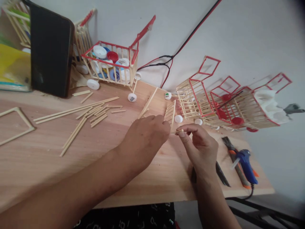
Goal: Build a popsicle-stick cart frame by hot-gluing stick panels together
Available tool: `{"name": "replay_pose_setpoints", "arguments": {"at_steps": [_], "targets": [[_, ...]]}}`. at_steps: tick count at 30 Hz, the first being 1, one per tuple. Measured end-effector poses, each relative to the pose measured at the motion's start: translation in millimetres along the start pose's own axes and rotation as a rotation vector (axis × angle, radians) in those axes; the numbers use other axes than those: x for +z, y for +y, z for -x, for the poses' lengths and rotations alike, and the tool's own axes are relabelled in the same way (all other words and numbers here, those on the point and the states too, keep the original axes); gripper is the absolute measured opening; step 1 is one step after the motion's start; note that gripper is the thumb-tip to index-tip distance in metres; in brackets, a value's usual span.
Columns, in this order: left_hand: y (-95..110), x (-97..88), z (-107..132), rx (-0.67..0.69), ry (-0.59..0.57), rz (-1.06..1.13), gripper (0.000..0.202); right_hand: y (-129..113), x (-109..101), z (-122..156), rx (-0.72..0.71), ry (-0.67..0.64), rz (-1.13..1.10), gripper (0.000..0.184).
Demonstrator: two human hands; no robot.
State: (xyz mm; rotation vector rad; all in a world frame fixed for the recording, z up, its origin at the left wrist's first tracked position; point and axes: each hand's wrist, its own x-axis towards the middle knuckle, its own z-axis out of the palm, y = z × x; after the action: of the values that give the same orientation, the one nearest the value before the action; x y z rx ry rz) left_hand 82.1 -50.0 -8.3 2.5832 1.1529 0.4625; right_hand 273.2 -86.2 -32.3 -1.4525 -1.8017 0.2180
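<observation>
At far left we see 1 dark phone [51, 51] propped upright, with 1 stick frame [25, 119] lying below it on the wooden table [114, 135]. Next come loose sticks [98, 121], long and short, and behind them 1 red-rimmed cart [105, 61] filled with bottle caps [112, 57].

Near the middle, our left hand [151, 136] is turned back-up with its fingers curled in; its fingertips are hidden, so we cannot tell what they hold. Just beyond its knuckles lies the slatted panel [169, 111]. To the right, our right hand [203, 146] has thumb and forefinger clamped on a short wooden piece [180, 130], just beside the left hand.

We judge the step in hand to be close handling of this piece; the next move calls for a light, steady pinch. The piece looks pale, slim and partly covered by the fingertips, while the panel is an uncoloured row of thin slats.

Farther right stand 3 more carts [196, 97] with red edging, then pliers [234, 157] and a blue glue gun [247, 165].
</observation>
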Motion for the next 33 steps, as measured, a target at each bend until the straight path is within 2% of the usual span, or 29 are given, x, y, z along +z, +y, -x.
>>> {"name": "replay_pose_setpoints", "arguments": {"at_steps": [6,9,11,15,16,17,19,22,24,28,33], "targets": [[0.6,-1.9,-0.3,0.003,-0.051,0.011,0.019,-3.5,-1.5,-0.3,-0.029,-0.023,0.018,0.007],[-3.2,-12.3,1.6,0.059,0.011,0.078,0.022,-5.2,-2.7,-1.9,-0.067,-0.056,0.048,0.008],[-8.3,-26.7,6.0,0.059,0.095,0.121,0.021,-5.9,-3.9,-3.0,-0.081,-0.063,0.063,0.005],[-28.0,-57.9,21.8,-0.16,0.354,0.194,0.013,-5.8,-5.2,-4.0,-0.111,-0.059,0.076,0.003],[-35.1,-61.6,25.4,-0.238,0.389,0.2,0.012,-5.6,-5.2,-4.1,-0.118,-0.06,0.076,0.003],[-42.9,-62.5,27.8,-0.294,0.339,0.206,0.014,-5.4,-5.1,-4.3,-0.123,-0.061,0.077,0.004],[-58.6,-56.7,28.5,-0.336,0.316,0.226,0.019,-4.9,-4.7,-4.7,-0.13,-0.063,0.07,0.004],[-75.9,-38.6,19.8,-0.152,0.212,0.36,0.029,-4.5,-4.2,-5.9,-0.137,-0.064,0.049,0.004],[-80.9,-28.3,11.8,-0.062,0.183,0.413,0.028,-4.3,-4.2,-6.8,-0.145,-0.062,0.039,0.005],[-79.6,-20.0,3.0,0.016,0.217,0.416,0.013,-3.8,-5.0,-8.1,-0.149,-0.047,0.034,0.005],[-64.8,-23.1,8.9,0.038,0.266,0.388,0.008,-0.4,-9.9,-8.6,-0.145,0.0,0.074,0.004]]}}
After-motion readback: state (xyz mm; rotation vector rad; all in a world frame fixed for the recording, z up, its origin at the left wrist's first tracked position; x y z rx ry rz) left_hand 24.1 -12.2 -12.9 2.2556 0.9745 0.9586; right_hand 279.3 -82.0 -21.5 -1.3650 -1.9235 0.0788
